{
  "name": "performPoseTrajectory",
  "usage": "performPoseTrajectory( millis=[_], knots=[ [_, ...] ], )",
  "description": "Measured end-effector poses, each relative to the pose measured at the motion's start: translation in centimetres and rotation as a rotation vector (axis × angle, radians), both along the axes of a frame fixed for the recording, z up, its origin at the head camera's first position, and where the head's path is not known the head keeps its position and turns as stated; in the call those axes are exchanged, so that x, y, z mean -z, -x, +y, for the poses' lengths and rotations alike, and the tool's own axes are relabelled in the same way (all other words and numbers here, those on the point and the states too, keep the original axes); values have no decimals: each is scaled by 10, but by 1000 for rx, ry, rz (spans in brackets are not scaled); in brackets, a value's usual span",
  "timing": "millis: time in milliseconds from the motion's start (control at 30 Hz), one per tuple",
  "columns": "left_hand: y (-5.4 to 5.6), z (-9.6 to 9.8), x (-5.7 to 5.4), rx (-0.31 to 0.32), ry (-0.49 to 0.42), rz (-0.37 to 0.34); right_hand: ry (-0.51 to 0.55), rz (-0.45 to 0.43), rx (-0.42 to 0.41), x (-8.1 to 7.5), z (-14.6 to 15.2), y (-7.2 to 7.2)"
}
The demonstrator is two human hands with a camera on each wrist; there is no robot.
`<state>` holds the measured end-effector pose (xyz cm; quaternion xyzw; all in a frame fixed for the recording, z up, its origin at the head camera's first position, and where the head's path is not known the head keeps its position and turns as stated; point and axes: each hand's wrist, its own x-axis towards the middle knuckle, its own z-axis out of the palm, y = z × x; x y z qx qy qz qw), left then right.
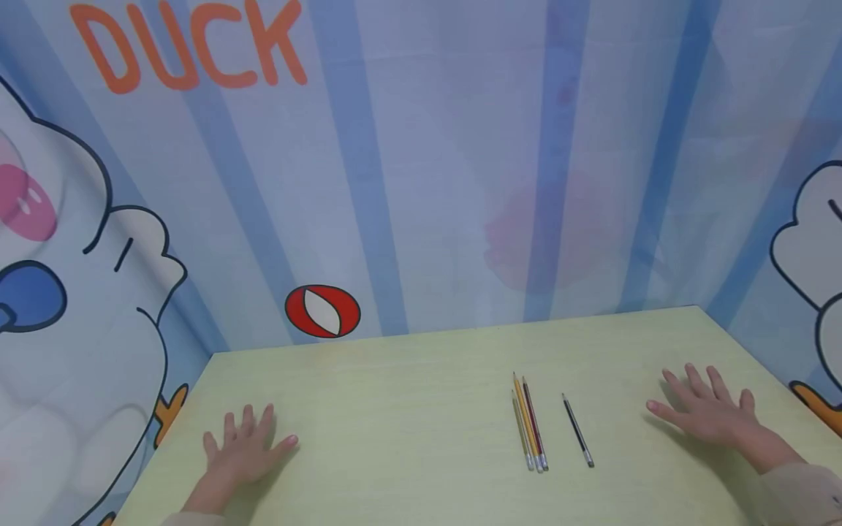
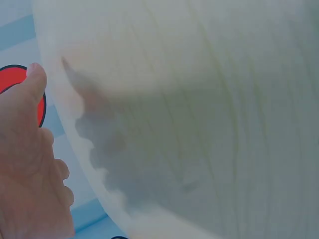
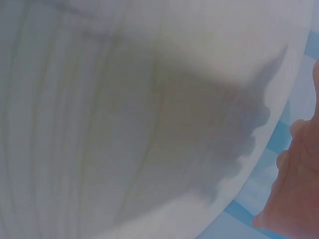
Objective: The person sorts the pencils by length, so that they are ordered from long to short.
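On either side of four pencils [image 1: 527, 421], both hands [image 1: 243, 453] [image 1: 713, 420] hover palm-down (fingers spread, empty)

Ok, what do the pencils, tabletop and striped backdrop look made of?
Pencils: probably glossy painted wood, by their coloured shafts and tapered tips; silvery, likely metal, near one end. Tabletop: perhaps matte wood or laminate, with faint grain-like streaks. Backdrop: likely printed fabric, given its soft creases, though plastic is possible.

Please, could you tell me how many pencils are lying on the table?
4. Three lie close together, from left to right: dull gold pencil, yellow pencil, dark red pencil. The black pencil lies apart, to their right.
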<state>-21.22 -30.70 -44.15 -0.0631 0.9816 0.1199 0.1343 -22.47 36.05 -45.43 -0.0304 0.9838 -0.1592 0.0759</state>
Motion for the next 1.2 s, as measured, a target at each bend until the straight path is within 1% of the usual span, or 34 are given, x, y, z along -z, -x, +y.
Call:
performPoseTrajectory(
  millis=[167, 267, 467, 667, 800, 1000, 1200],
  knots=[
    [1, 11, -2, 12, 8, 20, 8, 13, -7, -6, -5, -1],
    [1, 19, -3, 34, 14, 39, 20, 23, -15, -10, -10, -2],
    [0, 36, -1, 91, 31, 89, 19, 46, -34, -11, -22, -3],
    [-3, 59, -6, 157, 46, 144, 14, 83, -60, -14, -37, -1],
    [-5, 73, -6, 195, 51, 165, 8, 108, -86, -16, -46, 0],
    [-5, 91, -2, 258, 65, 209, -18, 157, -107, -17, -57, 1],
    [-3, 111, -2, 320, 51, 252, -8, 202, -147, -23, -74, 2]
  ],
)
